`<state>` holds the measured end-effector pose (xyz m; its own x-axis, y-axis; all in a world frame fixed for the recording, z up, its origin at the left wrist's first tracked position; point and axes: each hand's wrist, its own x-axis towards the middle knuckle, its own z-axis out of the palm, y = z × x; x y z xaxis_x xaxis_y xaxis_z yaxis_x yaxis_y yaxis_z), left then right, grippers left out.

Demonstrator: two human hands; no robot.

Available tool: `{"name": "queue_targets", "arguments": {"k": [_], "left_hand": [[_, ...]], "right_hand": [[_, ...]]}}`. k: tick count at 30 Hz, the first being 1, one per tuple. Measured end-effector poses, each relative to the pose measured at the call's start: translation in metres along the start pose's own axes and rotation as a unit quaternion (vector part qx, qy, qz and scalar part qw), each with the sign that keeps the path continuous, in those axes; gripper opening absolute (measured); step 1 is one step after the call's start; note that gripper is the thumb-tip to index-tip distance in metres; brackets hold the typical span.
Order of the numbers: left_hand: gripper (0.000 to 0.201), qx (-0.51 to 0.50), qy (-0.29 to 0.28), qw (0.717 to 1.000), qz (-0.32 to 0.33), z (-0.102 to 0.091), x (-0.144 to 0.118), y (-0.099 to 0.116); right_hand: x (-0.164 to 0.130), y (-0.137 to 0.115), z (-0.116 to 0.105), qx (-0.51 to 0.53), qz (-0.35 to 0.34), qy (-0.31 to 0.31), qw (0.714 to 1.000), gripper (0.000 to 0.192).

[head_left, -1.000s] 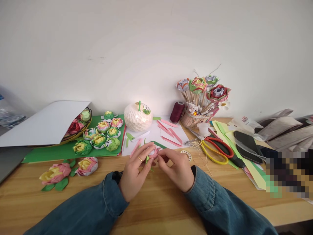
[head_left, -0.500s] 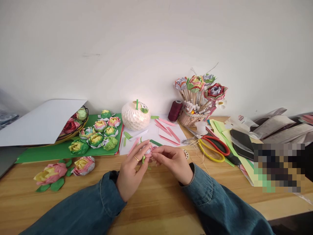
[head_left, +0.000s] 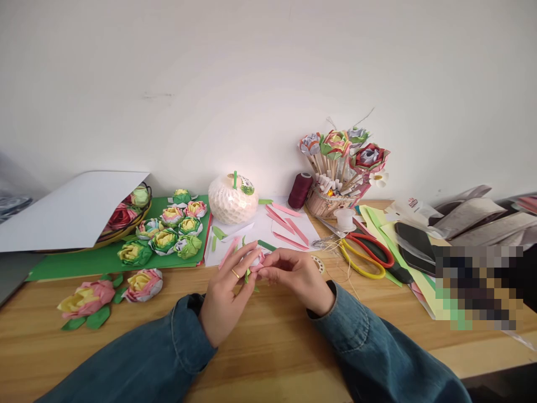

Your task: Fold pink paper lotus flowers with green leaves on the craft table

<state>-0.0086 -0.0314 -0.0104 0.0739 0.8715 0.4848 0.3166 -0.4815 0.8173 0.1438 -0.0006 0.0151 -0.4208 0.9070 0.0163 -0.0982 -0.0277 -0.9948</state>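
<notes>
Both hands are meeting in the middle of the wooden counter (head_left: 268, 341). The left hand (head_left: 226, 294) and the right hand (head_left: 300, 277) are pinching together on a small pink paper piece (head_left: 258, 263), with a bit of green showing under it. The fingers are closing tight on the paper, and it is being held just above the counter. A gold ring is sitting on one left finger.

At 12 o'clock from the hands, pink paper strips (head_left: 289, 226) are lying on a white sheet (head_left: 268, 229). A round white ball (head_left: 232, 198) with a green stick is standing a little past that, at 11 o'clock. At 10 o'clock, little paper flowers (head_left: 168, 235) are sitting on a green sheet (head_left: 104, 260). A basket (head_left: 121, 221) with more flowers is peeking out from under a white card (head_left: 71, 207). At 9 o'clock, two pink flowers (head_left: 109, 291) with green leaves are lying on the wood.

At 1 o'clock, a dark red spool of thread (head_left: 300, 190) is standing beside a bunch of paper flowers on sticks (head_left: 344, 151). At 2 o'clock, scissors (head_left: 364, 254) with red and yellow handles are lying near the right hand.
</notes>
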Motion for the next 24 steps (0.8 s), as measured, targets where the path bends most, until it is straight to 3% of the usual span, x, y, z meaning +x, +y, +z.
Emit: {"name": "queue_targets", "arguments": {"k": [7, 15, 24], "left_hand": [[0.040, 0.005, -0.004, 1.000, 0.012, 0.0006, 0.0001, -0.0036], [0.042, 0.034, 0.010, 0.999, 0.035, 0.0023, -0.0004, -0.0075], [0.049, 0.088, -0.017, 0.992, 0.087, 0.0006, 0.0005, -0.0091]], "right_hand": [[-0.0028, -0.0031, 0.0019, -0.206, -0.106, 0.025, 0.972, 0.015], [-0.0013, -0.0034, -0.0001, -0.209, -0.104, 0.000, 0.972, 0.016], [-0.0002, -0.0008, 0.0006, -0.236, -0.061, 0.035, 0.969, 0.016]]}}
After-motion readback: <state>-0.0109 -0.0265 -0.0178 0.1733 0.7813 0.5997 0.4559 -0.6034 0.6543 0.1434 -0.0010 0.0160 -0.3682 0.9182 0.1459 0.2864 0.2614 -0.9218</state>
